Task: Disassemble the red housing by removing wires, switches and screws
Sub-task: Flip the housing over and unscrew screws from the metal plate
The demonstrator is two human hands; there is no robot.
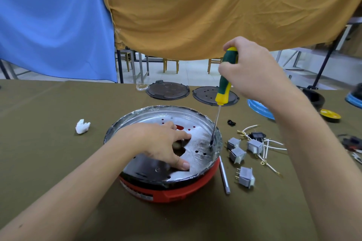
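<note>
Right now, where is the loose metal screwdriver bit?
In the head view, the metal bit lies on the table cloth, just right of the red housing, between it and the grey switches.

Bright, even diffuse light with only soft shadows under the forearms on the tabletop (58, 107). Glare washes out the metal pan (197, 154), white hotspots across its floor and rim. Strong wide-angle bending at the edges stretches both forearms; slight motion blur on the right hand (252, 70), and the background furniture is soft.
</note>
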